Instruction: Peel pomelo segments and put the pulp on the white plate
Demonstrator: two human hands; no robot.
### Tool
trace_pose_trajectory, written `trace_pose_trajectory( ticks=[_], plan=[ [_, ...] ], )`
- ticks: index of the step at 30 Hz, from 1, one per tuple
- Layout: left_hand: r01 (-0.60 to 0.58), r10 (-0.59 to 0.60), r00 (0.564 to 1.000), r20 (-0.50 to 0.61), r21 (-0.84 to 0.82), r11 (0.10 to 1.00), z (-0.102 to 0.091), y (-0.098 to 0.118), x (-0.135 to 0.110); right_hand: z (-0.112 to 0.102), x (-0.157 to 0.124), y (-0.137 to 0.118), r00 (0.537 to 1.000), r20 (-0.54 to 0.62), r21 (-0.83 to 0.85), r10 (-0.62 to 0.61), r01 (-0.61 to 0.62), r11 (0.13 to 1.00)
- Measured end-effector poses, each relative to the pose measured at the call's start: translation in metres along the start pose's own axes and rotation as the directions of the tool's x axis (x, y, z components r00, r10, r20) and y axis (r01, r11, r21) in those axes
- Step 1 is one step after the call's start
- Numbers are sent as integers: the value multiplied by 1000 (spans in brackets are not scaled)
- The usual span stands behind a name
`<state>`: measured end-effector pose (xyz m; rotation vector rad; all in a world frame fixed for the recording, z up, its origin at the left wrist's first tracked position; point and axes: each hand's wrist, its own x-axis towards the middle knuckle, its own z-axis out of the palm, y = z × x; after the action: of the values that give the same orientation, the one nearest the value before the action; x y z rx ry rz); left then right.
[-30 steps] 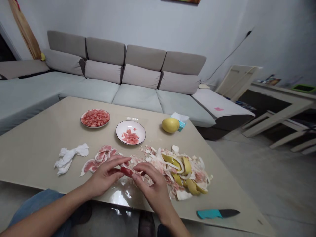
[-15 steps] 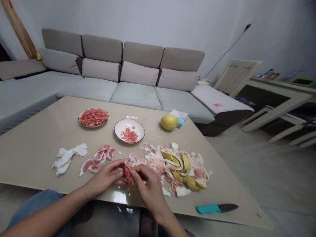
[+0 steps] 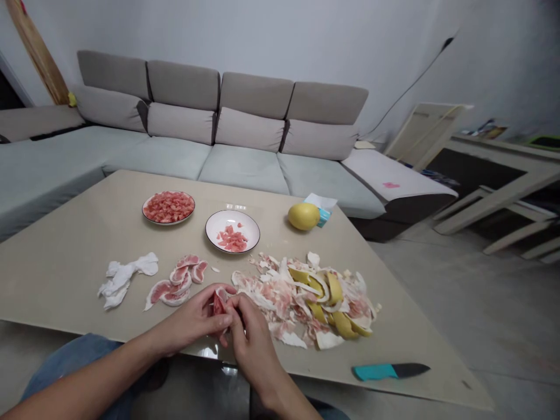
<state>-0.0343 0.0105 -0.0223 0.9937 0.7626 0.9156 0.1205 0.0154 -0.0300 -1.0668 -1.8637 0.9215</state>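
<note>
Between my two hands, above the table's near edge, is a red pomelo segment (image 3: 220,301) with pale membrane on it. My left hand (image 3: 196,319) is wrapped round it from the left. The fingers of my right hand (image 3: 251,335) pinch it from the right, and both hands partly cover it. Left of them lie several pomelo segments (image 3: 177,283) still in their membrane. To the right spreads a heap of membrane and yellow peel (image 3: 301,297). A white plate (image 3: 210,224) beyond my hands bears a few bits of red pulp (image 3: 231,239).
Farther back left stands a plate (image 3: 170,221) heaped with red pulp. A whole yellow pomelo (image 3: 303,216) sits by a tissue pack (image 3: 324,216). Crumpled white tissue (image 3: 125,279) lies left. A teal-handled knife (image 3: 389,371) rests near the right front edge. A sofa (image 3: 245,163) stands behind the table (image 3: 70,262).
My hands have drawn closer together round the pomelo segment, which is now more covered. My right hand has shifted slightly left. The view has turned a little.
</note>
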Motion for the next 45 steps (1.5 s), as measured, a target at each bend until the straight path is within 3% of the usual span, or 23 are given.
trace_pose_trajectory(
  ticks=[4,12,15,20,25,28,34,39,45],
  plan=[
    [19,-19,1000,9,-10,1000,-1,5,-1,-4,0,-1,1000,-10,-76,-22,21,997],
    [57,-55,994,-90,20,998,1,2,5,2,0,6,996,-89,-240,-26,4,971],
    [80,-73,988,-139,43,996,0,0,6,0,6,9,992,-128,-217,16,-44,975],
    [92,-66,978,-200,124,988,-7,-5,7,-12,15,5,999,13,-96,50,-48,994],
    [63,-9,981,-196,272,960,-6,-13,8,-16,15,1,1000,11,-83,-2,3,997],
    [30,49,982,-185,405,914,-4,-15,8,-16,14,2,999,4,-125,-49,49,991],
    [5,203,954,-222,685,728,-4,-17,7,-14,13,3,996,-1,-236,-84,81,968],
    [-3,243,952,-186,789,615,-4,-19,5,-11,11,4,993,-4,-297,-122,115,948],
    [-69,257,961,-103,811,582,-2,-13,1,-10,8,2,985,8,-367,-172,163,916]
  ],
)
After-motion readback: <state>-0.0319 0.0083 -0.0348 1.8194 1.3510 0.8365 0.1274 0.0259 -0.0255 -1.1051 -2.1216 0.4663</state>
